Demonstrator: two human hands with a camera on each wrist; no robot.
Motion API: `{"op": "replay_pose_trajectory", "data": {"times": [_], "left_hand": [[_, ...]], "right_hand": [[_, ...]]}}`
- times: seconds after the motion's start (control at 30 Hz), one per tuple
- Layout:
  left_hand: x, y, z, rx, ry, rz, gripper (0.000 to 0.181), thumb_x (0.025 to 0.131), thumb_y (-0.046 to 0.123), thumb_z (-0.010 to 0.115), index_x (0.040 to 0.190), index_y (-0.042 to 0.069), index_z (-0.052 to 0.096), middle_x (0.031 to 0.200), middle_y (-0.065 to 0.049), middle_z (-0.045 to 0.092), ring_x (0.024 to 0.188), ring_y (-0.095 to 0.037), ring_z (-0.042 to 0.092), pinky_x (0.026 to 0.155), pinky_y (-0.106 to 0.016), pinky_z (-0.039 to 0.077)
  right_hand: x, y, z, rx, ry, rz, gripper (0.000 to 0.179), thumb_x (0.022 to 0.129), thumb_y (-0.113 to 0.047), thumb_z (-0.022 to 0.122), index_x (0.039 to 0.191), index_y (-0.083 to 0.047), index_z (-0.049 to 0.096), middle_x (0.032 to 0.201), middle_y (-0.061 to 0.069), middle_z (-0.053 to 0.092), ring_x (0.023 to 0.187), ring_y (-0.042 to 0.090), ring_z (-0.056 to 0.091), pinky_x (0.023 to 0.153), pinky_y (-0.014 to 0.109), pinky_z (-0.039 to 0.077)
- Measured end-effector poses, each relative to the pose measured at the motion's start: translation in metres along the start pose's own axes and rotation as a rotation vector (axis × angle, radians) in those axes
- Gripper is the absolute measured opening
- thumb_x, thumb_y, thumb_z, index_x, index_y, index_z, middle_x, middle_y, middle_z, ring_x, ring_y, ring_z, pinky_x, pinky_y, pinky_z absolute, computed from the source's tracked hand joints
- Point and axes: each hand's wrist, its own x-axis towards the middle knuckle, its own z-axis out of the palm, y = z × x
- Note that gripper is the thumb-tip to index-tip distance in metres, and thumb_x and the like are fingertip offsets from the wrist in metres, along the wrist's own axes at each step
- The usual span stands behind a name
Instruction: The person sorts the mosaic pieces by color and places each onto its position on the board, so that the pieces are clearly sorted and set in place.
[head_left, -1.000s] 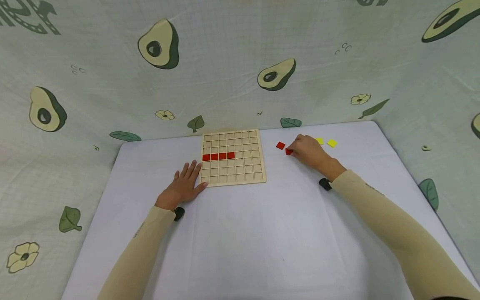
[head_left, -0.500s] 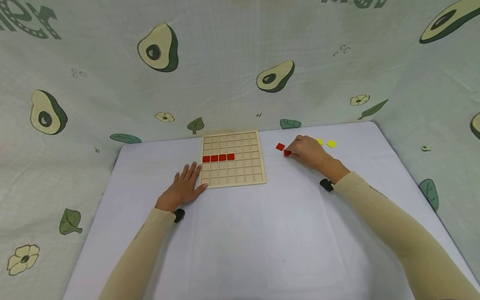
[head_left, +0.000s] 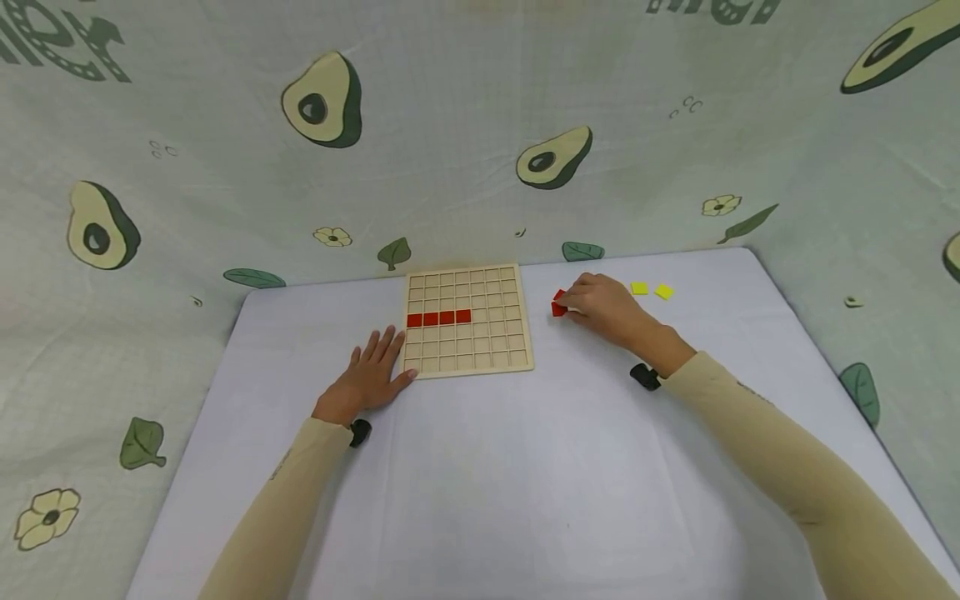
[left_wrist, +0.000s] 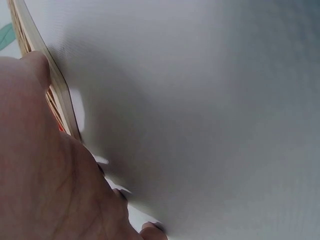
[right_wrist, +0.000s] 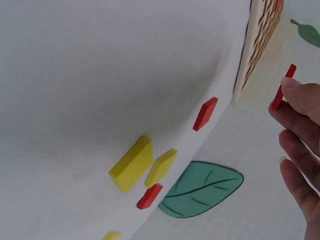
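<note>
A square wooden grid board [head_left: 495, 342] lies near the table's back edge, with a row of several red tiles [head_left: 447, 317] in its left cells. My left hand [head_left: 366, 382] rests with spread fingers at the board's front left corner; its thumb touches the frame, as the left wrist view also shows. To the right of the board, my right hand [head_left: 606, 310] pinches a red square tile [right_wrist: 284, 89] between thumb and index finger, raised off the table in the right wrist view. Another loose red tile [right_wrist: 205, 114] lies on the cloth, partly behind my fingers in the head view.
Yellow tiles [head_left: 639, 288] lie on the white table [head_left: 480, 483] beyond my right hand. In the right wrist view a further red tile [right_wrist: 149, 196] lies beside the yellow ones. A fabric backdrop [head_left: 450, 100] printed with avocados rises behind the table.
My right hand has moved slightly left with the red tile, toward the board, uncovering more of the yellow tiles. The left hand stays in place on the board's corner.
</note>
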Motion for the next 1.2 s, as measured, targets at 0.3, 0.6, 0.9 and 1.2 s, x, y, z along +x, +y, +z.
{"op": "replay_pose_trajectory", "data": {"times": [0.3, 0.6, 0.9, 1.2], "left_hand": [[-0.006, 0.004, -0.006, -0.006, -0.008, 0.002, 0.086, 0.110, 0.050, 0.048, 0.170, 0.004, 0.007, 0.177, -0.021, -0.002, 0.162, -0.045, -0.006, 0.128, -0.066, 0.000], [-0.004, 0.004, -0.005, -0.015, -0.011, 0.003, 0.086, 0.110, 0.049, 0.048, 0.170, 0.005, 0.005, 0.177, -0.019, -0.004, 0.163, -0.043, -0.008, 0.128, -0.065, -0.001], [-0.004, 0.003, -0.004, -0.006, -0.020, -0.004, 0.085, 0.110, 0.049, 0.047, 0.171, 0.007, 0.004, 0.178, -0.018, -0.005, 0.163, -0.042, -0.008, 0.129, -0.064, -0.001], [-0.005, 0.007, -0.008, 0.012, -0.020, -0.022, 0.085, 0.111, 0.049, 0.048, 0.171, 0.007, 0.005, 0.178, -0.018, -0.003, 0.163, -0.042, -0.005, 0.129, -0.063, 0.002]], "right_hand": [[0.018, -0.016, 0.004, 0.024, 0.007, -0.047, 0.028, 0.087, -0.003, 0.087, 0.114, -0.001, 0.081, 0.106, 0.009, 0.081, 0.106, 0.029, 0.068, 0.096, 0.042, 0.056], [0.042, -0.032, 0.009, 0.044, -0.004, -0.047, 0.028, 0.089, -0.006, 0.085, 0.117, -0.002, 0.081, 0.109, 0.008, 0.081, 0.108, 0.027, 0.067, 0.096, 0.039, 0.056], [0.066, -0.046, 0.020, 0.078, -0.003, -0.058, 0.027, 0.090, -0.006, 0.084, 0.117, -0.002, 0.081, 0.110, 0.008, 0.081, 0.110, 0.028, 0.067, 0.099, 0.040, 0.055], [0.082, -0.056, 0.036, 0.097, -0.029, -0.072, 0.024, 0.093, -0.010, 0.083, 0.115, -0.002, 0.081, 0.111, 0.008, 0.081, 0.110, 0.027, 0.068, 0.100, 0.041, 0.054]]}}
